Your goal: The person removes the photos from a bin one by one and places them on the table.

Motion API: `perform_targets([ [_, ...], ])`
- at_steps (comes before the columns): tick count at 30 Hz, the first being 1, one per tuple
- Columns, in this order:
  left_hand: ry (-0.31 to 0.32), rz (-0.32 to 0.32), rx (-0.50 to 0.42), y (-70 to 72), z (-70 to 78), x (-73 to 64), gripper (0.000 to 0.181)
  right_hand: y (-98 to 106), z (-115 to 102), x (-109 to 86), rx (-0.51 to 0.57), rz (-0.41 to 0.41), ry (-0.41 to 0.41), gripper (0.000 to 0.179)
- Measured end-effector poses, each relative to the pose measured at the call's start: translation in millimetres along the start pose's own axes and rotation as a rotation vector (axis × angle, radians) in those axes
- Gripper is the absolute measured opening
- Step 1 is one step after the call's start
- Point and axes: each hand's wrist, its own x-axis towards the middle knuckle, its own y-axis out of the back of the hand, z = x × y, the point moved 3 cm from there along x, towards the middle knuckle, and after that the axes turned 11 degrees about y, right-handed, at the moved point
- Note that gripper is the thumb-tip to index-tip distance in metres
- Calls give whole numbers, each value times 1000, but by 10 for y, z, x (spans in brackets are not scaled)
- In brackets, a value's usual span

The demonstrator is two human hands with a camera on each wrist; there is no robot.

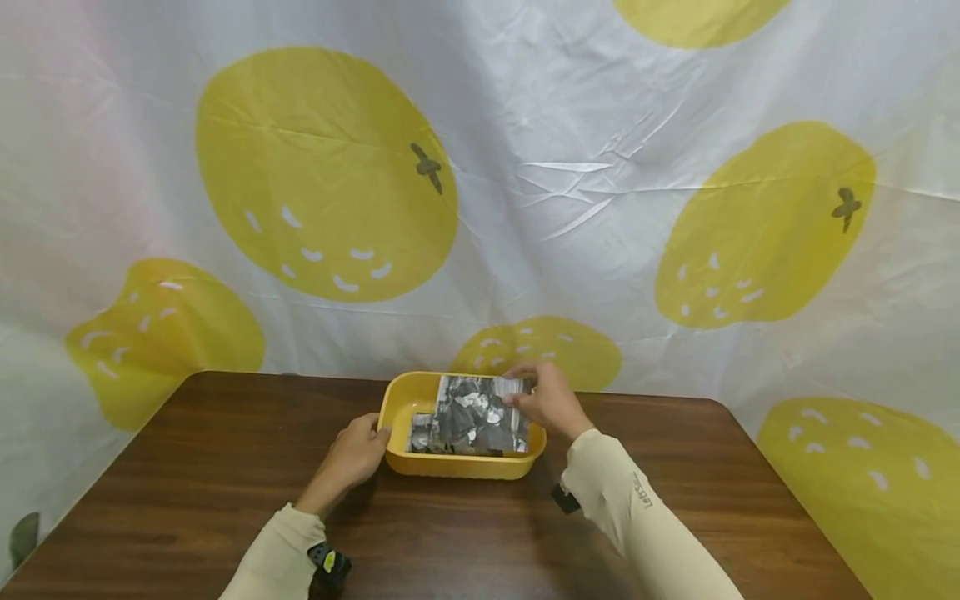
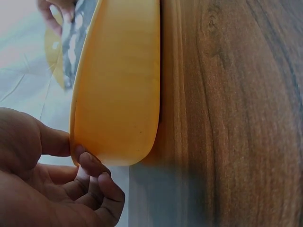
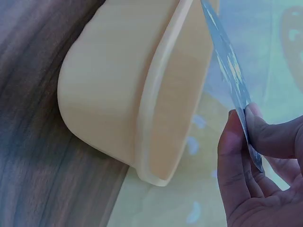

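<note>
A yellow plastic basin point(image 1: 465, 467) stands on the table. My left hand point(image 1: 358, 448) holds its left end, thumb and fingers at the rim; in the left wrist view the fingertips point(image 2: 92, 163) curl against the basin's wall point(image 2: 118, 94). Between the thumb and fingers of my right hand point(image 1: 553, 400) is a thin black-and-white printed picture point(image 1: 474, 417), raised over the basin's right part. The right wrist view shows this picture point(image 3: 229, 66) edge-on, above the rim. Beneath it, partly hidden, another dark printed picture point(image 1: 422, 432) lies inside the basin.
The brown wooden table point(image 1: 262, 450) has rounded far corners. Right behind its far edge hangs a white cloth point(image 1: 525, 250) printed with large yellow fruit. Black straps with small devices point(image 1: 330, 562) sit on both wrists, over cream sleeves.
</note>
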Motion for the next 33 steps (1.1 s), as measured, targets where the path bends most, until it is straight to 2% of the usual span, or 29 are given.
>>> perform_targets([
  [4,-3,4,-4,9,-5,6,38,68,-82,-117,9,13,19,25],
  [8,-3,13,-8,15,-7,20,37,50,-142,-262,10,23,16,25],
  [15,3,4,-18,2,-12,25,37,-143,-224,-622,56,10,25,26],
  [19,4,-2,-27,7,3,20,38,-273,-251,-784,86,-43,47,26],
  [26,-2,13,-10,24,16,19,38,-430,-255,-932,47,-97,114,27],
  [33,12,4,-8,-8,-6,33,39,-546,-204,-1018,-23,-138,115,26],
])
